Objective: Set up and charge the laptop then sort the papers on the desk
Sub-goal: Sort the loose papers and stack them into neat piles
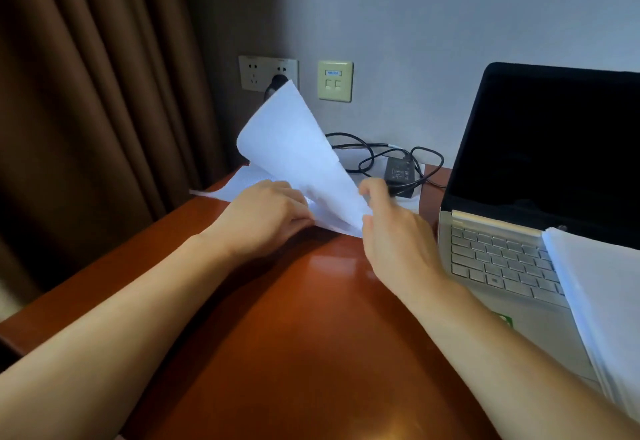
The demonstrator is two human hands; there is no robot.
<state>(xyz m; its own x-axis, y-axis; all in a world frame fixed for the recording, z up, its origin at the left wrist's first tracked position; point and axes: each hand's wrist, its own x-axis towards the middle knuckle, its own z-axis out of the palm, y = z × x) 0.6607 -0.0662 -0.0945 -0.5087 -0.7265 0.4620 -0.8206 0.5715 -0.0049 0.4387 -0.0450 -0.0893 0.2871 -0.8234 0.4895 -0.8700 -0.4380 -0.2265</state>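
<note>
Sorting looks to be the step in hand: the laptop (502, 259) stands open at the right of the desk (277, 329) with its screen dark. The charger (400, 171) lies on the far side of the desk, its cable (367, 155) running towards a plug in the wall socket (268, 71). Whether the other end reaches the laptop cannot be seen. The left hand (266, 218) has its fingers curled over the near edge of a white sheet (294, 149). It grips low, so the rest of the page curls up and away towards the wall, baring the papers (242, 180) that lie flat beneath at the far left corner. The right hand (391, 232) sits at the sheet's right edge with fingers loosely bent and thumb close to the corner. Whether it pinches the page or only nears it cannot be told; probably it is there to steady the floppy page or peel it from the pile. A second stack (602, 287) rests across the right of the laptop's keyboard, likely a pile parked within reach, though it could slide off. A brown curtain (86, 93) hangs at the left
</note>
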